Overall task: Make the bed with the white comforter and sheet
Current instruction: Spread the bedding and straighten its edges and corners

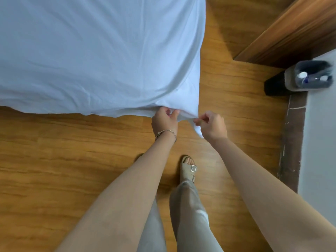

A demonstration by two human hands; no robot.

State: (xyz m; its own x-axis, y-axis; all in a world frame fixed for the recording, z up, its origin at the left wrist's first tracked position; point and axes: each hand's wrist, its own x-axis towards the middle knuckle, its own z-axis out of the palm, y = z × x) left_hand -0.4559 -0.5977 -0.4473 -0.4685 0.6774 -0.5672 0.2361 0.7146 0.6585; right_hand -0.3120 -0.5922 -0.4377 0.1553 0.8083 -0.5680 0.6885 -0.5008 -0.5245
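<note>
A white sheet (pixel 94 57) covers the bed and fills the upper left of the head view, with soft wrinkles running toward its near right corner. My left hand (pixel 164 120), with a thin bracelet at the wrist, grips the sheet's front edge close to that corner. My right hand (pixel 212 125) pinches the loose corner flap of the sheet, which hangs down below its fingers. The two hands are a short way apart at the bed's corner. No separate comforter can be told apart from the sheet.
Wooden floor (pixel 72 160) lies around the bed. A wooden door or panel (pixel 291 33) stands at the upper right. A bin with a clear liner (pixel 312 75) sits by the wall (pixel 320 142) on the right. My sandalled foot (pixel 188 170) stands below the hands.
</note>
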